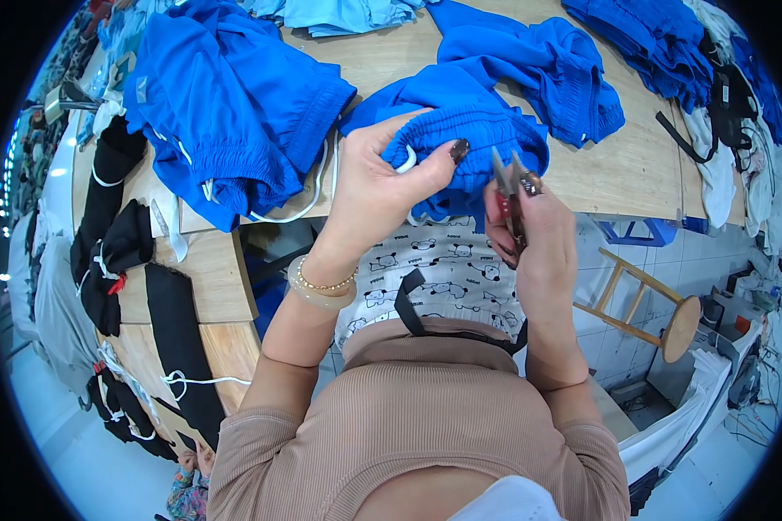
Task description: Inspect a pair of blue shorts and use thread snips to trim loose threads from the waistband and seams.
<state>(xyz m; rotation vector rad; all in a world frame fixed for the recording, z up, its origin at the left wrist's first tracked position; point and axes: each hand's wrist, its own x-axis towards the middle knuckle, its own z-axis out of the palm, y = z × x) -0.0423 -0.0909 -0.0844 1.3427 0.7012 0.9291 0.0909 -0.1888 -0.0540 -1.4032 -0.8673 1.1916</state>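
Observation:
My left hand (pixel 378 169) pinches the gathered elastic waistband of a blue garment (pixel 487 126) between thumb and fingers, at the near edge of the table. A short piece of white cord (pixel 407 160) shows at the waistband beside that thumb. Just right of it, my right hand (pixel 539 234) grips small thread snips (pixel 506 185) with a red part on the handle. Their blades point away from me, slightly parted, right by the waistband. Whether they touch a thread cannot be made out.
Another blue garment (pixel 235 130) with a white drawstring lies to the left. More blue clothes (pixel 643 43) are heaped at the far right, light blue ones (pixel 339 16) at the far edge. Black fabric strips (pixel 178 339) lie left. A wooden stool (pixel 639 304) is at right, below the table (pixel 652 174).

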